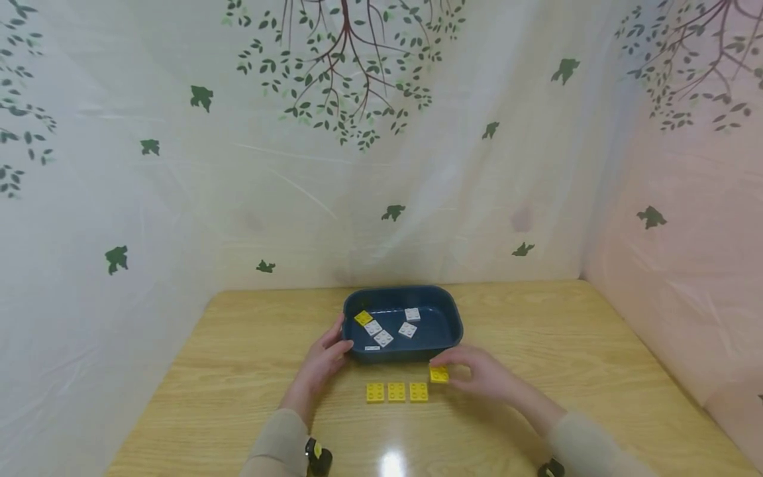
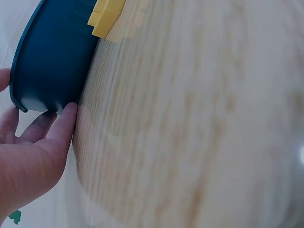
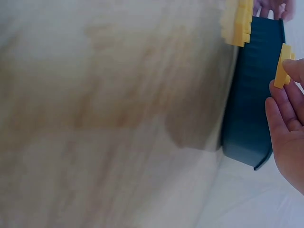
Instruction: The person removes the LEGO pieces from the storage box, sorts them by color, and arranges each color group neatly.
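My right hand (image 1: 479,375) pinches a yellow toy building brick (image 1: 439,375) between thumb and fingers, just in front of a dark blue plastic bin (image 1: 403,356). The right wrist view shows that yellow brick (image 3: 283,66) raised off the table, beside the bin wall (image 3: 249,102). At the bin's left end, my left hand (image 1: 324,361) holds its side, the thumb near the front corner. In the left wrist view, fingertips (image 2: 70,110) touch the bin's end wall. Three yellow bricks (image 1: 396,392) lie in a row on the table in front of the bin.
Inside the bin lie several white bricks (image 1: 408,330) and one yellow brick (image 1: 363,318). The wooden table (image 1: 238,371) reaches back to a pale curtain (image 1: 298,218) printed with branches and leaves. Another curtain hangs along the right edge.
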A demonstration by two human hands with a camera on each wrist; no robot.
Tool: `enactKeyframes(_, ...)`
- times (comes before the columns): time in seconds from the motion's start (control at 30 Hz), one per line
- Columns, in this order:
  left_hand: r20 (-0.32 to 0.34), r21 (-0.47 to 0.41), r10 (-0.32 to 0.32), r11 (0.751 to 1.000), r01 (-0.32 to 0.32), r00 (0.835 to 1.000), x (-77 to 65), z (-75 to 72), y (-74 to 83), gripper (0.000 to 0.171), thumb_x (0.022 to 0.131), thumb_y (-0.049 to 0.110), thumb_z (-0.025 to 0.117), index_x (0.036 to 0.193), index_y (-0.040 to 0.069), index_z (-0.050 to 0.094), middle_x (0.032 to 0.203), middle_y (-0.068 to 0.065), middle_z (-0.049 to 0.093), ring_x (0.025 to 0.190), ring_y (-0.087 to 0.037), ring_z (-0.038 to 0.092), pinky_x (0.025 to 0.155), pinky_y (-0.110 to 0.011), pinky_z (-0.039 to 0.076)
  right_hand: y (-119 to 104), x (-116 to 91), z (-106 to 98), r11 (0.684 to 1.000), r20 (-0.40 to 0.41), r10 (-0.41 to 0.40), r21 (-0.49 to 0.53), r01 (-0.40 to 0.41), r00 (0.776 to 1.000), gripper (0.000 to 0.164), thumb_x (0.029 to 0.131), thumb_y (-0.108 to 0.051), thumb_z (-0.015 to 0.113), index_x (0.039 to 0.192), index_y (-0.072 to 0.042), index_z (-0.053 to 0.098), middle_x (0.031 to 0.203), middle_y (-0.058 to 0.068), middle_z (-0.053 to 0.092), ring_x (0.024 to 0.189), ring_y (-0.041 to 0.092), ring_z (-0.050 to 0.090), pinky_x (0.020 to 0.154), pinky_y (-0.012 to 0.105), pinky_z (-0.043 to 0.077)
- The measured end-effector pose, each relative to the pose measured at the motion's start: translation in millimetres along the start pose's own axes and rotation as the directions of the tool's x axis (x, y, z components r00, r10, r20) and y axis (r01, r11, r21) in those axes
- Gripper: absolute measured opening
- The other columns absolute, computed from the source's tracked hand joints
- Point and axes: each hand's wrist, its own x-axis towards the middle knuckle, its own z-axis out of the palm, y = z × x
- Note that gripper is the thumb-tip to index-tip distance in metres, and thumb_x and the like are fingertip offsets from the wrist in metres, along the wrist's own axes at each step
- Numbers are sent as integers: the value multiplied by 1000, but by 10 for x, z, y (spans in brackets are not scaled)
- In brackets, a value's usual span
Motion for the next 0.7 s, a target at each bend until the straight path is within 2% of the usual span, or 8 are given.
enactKeyframes(0.17,4,-4,0,1000,0,1000,-16,1,8,68,95,5,57,156,20,31,160,-23,20,140,-40,33,110,-54,33,15,-55,58,999,38,11,48,-13,999,37,80,0,76,115,-9,71,115,2,70,107,21,64,95,43,50)
enactKeyframes(0.33,6,-12,-3,1000,3,1000,-27,8,13,67,95,5,56,156,20,31,160,-22,20,141,-40,33,110,-56,32,37,-111,109,991,91,90,86,-98,992,38,79,-3,76,116,-10,71,116,1,70,109,21,63,97,42,49)
enactKeyframes(0.43,12,-27,1,1000,-1,1000,-21,9,10,67,95,3,56,156,19,31,160,-23,21,141,-40,33,110,-55,34,62,-125,141,990,95,86,101,-96,992,37,79,-2,76,114,-10,71,115,2,70,108,21,63,96,42,49)
enactKeyframes(0.57,14,-15,-4,1000,4,1000,-11,1,17,67,96,4,56,156,19,30,160,-23,20,142,-40,30,110,-55,33,95,-125,168,994,87,44,94,-52,995,36,78,-1,76,113,-8,71,114,4,71,106,20,64,95,40,50)
enactKeyframes(0.7,15,3,-8,1000,8,1000,-3,-10,24,67,96,5,55,156,20,30,161,-22,19,143,-41,28,109,-56,33,108,-116,168,994,100,48,90,-57,994,35,79,-2,77,113,-9,72,114,4,71,107,20,64,95,39,50)
